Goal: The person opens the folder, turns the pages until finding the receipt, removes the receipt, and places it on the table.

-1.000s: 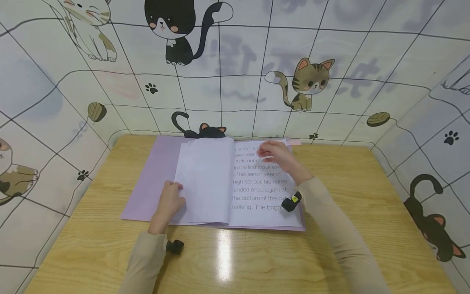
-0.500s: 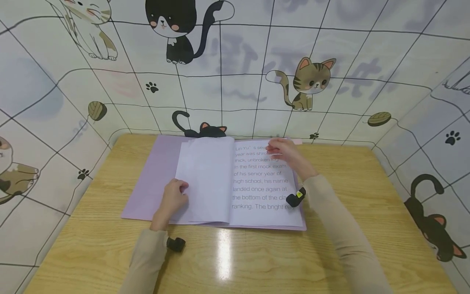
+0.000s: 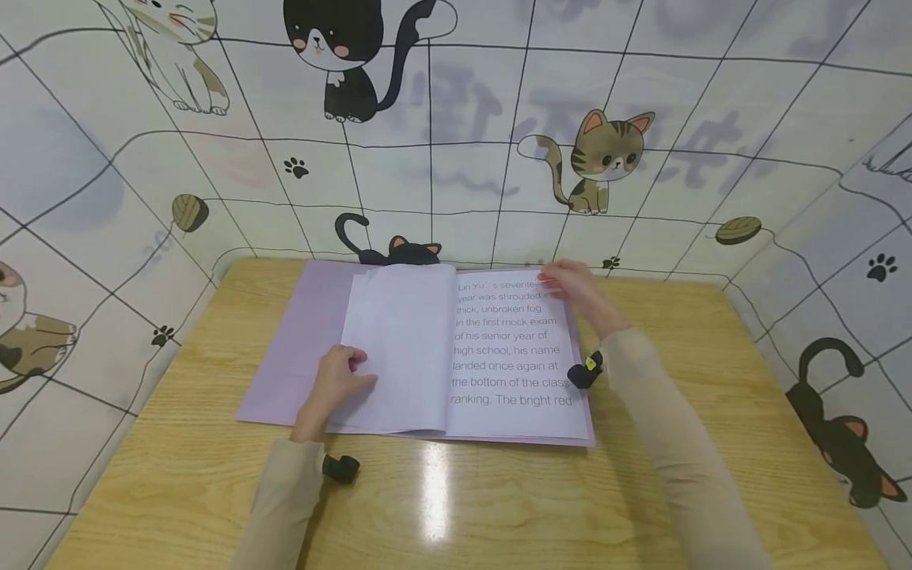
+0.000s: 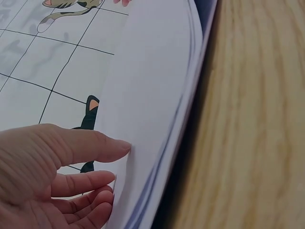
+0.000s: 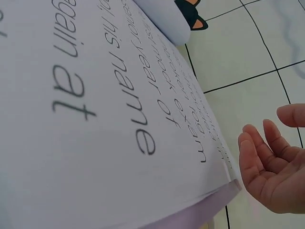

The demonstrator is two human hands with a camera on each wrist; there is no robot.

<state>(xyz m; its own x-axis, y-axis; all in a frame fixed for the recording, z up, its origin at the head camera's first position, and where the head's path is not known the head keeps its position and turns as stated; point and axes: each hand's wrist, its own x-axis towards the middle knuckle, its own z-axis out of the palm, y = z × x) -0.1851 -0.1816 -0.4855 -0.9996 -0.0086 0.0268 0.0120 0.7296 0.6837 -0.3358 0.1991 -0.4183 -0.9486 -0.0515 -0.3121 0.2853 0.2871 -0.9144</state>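
Observation:
A booklet with a purple cover (image 3: 281, 364) lies spread out on the table in the head view. Its left page (image 3: 406, 340) is blank and bulges slightly; the right page (image 3: 509, 419) carries large printed English text. My left hand (image 3: 337, 385) rests at the left page's outer edge. In the left wrist view its thumb (image 4: 107, 148) lies straight over the paper, the other fingers loosely bent by the edge. My right hand (image 3: 579, 293) is at the upper right corner of the printed page, and the right wrist view shows its fingers (image 5: 267, 157) relaxed with nothing between them.
The booklet lies toward the far edge of a wooden table (image 3: 513, 499). Behind it rises a white wall (image 3: 463, 182) with a grid and cartoon cats. Small black devices sit at both wrists, the left device (image 3: 342, 469) near the table's surface.
My right hand has moved right across the top of the printed page to its corner, uncovering more text. My left hand has shifted slightly, its thumb now spread over the blank page.

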